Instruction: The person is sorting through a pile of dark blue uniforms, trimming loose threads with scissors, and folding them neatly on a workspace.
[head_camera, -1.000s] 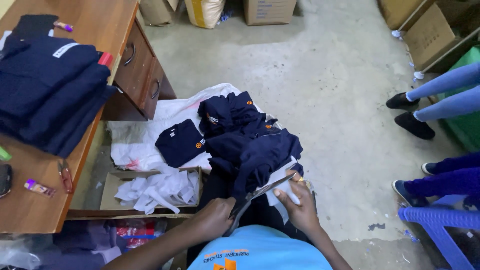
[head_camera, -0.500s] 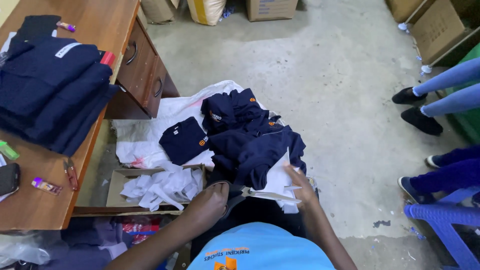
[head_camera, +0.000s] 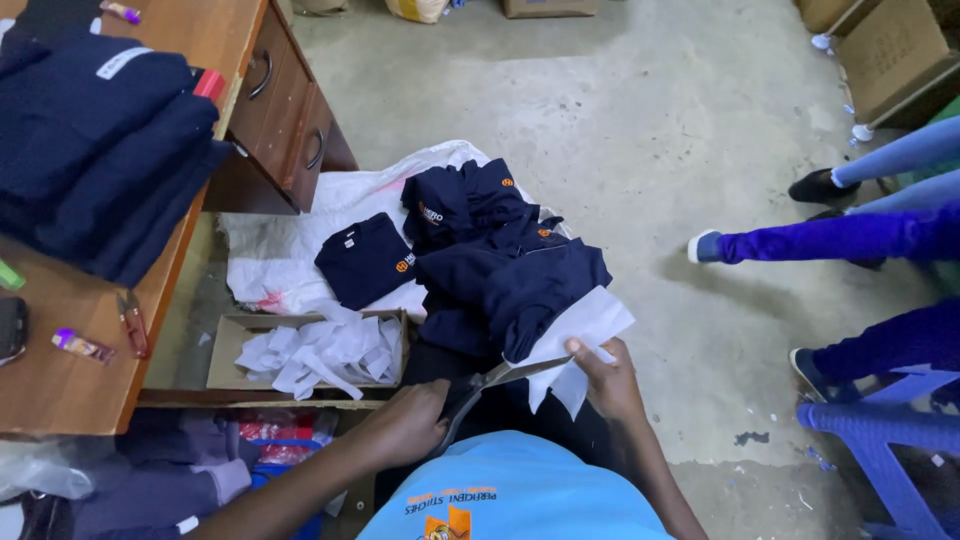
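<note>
My left hand (head_camera: 408, 422) grips the handles of a pair of scissors (head_camera: 490, 384), whose blades point right and up into a white sheet of fabric (head_camera: 580, 330). My right hand (head_camera: 606, 380) pinches that white sheet from below, holding it over my lap. Just beyond it lies a heap of navy garments (head_camera: 500, 262) with small orange logos, and one folded navy garment (head_camera: 366, 260) rests to the left on a white plastic sheet (head_camera: 290, 230).
A shallow cardboard box (head_camera: 232, 340) holds several white strips. A wooden desk (head_camera: 70, 370) at left carries stacked navy garments (head_camera: 95, 150), a red cutter and small items. Other people's legs (head_camera: 840, 235) and a blue plastic chair (head_camera: 880, 440) stand at right. Cartons line the far wall.
My right hand has lifted the white sheet higher and spread it out. The scissors' blades have moved up to the sheet's lower edge. The view has shifted slightly closer.
</note>
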